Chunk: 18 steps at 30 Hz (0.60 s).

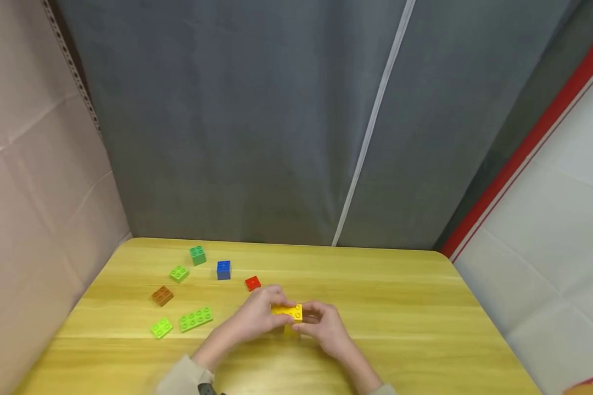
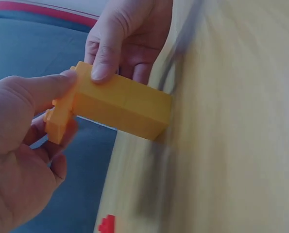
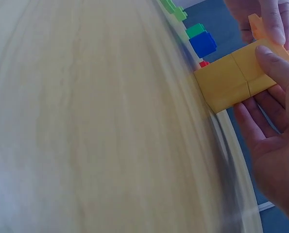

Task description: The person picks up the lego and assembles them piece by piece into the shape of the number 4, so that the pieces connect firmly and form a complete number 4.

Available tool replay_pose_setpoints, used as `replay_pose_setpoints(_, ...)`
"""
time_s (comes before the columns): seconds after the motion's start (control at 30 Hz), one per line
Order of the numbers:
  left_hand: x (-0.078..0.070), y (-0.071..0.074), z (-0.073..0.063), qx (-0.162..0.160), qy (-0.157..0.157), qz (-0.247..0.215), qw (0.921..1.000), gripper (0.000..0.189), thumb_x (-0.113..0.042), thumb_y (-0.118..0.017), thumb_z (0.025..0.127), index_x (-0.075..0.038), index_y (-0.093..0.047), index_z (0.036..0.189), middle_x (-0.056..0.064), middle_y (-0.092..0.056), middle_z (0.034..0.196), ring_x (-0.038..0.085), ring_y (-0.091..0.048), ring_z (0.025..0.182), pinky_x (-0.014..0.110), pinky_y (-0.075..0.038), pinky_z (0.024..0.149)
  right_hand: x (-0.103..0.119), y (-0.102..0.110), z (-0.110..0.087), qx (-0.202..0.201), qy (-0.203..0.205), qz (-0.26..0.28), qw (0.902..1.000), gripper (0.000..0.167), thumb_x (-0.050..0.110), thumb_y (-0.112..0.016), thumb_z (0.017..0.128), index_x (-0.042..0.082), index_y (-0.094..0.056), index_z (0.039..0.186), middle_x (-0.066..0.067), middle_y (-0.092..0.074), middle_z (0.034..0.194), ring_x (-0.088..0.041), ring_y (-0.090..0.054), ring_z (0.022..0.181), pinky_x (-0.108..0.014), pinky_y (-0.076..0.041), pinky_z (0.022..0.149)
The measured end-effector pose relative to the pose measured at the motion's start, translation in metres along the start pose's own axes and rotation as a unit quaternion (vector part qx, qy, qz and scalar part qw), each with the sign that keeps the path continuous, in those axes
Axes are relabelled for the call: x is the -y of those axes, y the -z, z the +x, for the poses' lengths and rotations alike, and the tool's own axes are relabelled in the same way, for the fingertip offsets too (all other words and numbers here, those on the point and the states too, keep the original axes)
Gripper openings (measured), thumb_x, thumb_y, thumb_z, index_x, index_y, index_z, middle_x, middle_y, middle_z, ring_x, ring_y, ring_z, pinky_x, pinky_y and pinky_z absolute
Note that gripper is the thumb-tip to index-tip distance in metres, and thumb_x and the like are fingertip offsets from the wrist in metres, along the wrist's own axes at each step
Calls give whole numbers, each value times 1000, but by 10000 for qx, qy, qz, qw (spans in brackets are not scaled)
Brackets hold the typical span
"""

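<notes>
Two yellow building blocks [image 3: 227,80], one on top of the other, stand on the table as a short tower; a seam between them shows in the right wrist view. A thinner yellow block [image 2: 59,121] lies across the tower's upper end and sticks out to one side. My left hand [image 1: 257,315] pinches this thinner block between thumb and fingers. The right hand [image 1: 328,329] grips the upper part of the tower, thumb on one face and fingers on the opposite side. Whether the thinner block is fully pressed on cannot be told.
Left of my hands, on the wooden table [image 1: 415,307], lie a red block [image 1: 252,283], a blue block [image 1: 223,270], a dark green block [image 1: 197,255], a brown block [image 1: 162,296] and several lime green blocks [image 1: 195,319]. A grey curtain [image 1: 257,137] hangs behind.
</notes>
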<state>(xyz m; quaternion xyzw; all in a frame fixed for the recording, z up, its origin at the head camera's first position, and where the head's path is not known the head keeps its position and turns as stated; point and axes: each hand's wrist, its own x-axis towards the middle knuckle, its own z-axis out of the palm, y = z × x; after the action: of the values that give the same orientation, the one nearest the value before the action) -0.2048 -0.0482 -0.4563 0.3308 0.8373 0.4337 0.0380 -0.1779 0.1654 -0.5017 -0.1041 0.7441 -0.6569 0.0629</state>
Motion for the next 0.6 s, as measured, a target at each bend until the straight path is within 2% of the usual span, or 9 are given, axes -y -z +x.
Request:
replay_pose_setpoints(0.1, 3, -5, -4, -177, 56, -188, 9997, 34, -16, -83, 88, -7, -76, 119, -6, -65, 105, 14, -57, 95, 30, -52, 82, 1, 1, -1, 11, -64, -49, 10000, 37, -3, -82, 83, -9, -67, 116, -24, -68, 119, -39, -68, 110, -32, -59, 86)
replay_pose_setpoints(0.17, 3, -4, -9, -261, 154, -256, 9992, 42, -20, -83, 88, -9, -72, 127, -2, -66, 115, 18, -58, 104, 41, -51, 91, 0, 1, -1, -3, -123, -58, 9999, 38, -1, -83, 83, -8, -67, 117, -23, -68, 120, -39, -68, 110, -32, -59, 87)
replay_pose_setpoints(0.27, 3, 3, -19, -360, 432, -299, 9980, 54, -27, -84, 87, -16, -65, 137, 1, -63, 129, 24, -55, 115, 56, -46, 97, 0, -1, -2, -33, -158, -51, 9999, 40, 0, -84, 83, -7, -67, 118, -21, -69, 119, -38, -69, 110, -32, -58, 87)
replay_pose_setpoints(0.33, 3, 11, -27, -487, 652, -278, 9963, 57, -28, -85, 86, -19, -64, 138, 0, -63, 131, 26, -54, 118, 61, -45, 97, 0, -2, -2, -27, -169, -27, 9998, 40, 0, -84, 82, -6, -67, 118, -20, -69, 119, -38, -69, 110, -32, -58, 87)
replay_pose_setpoints(0.43, 7, 26, -40, -706, 895, 9, 9935, 58, -23, -87, 83, -22, -65, 137, -4, -63, 129, 27, -55, 118, 61, -47, 96, -1, -2, -2, 6, -189, -51, 9998, 40, 0, -83, 83, -5, -66, 119, -18, -69, 117, -36, -69, 109, -32, -59, 86)
replay_pose_setpoints(0.6, 31, 51, -63, -1045, 871, 919, 9864, 62, -9, -89, 77, -14, -67, 134, 2, -64, 128, 31, -57, 120, 57, -40, 99, 0, 0, -3, 15, -208, -111, 9997, 40, 1, -83, 84, -5, -66, 120, -17, -69, 117, -34, -70, 105, -31, -60, 83)
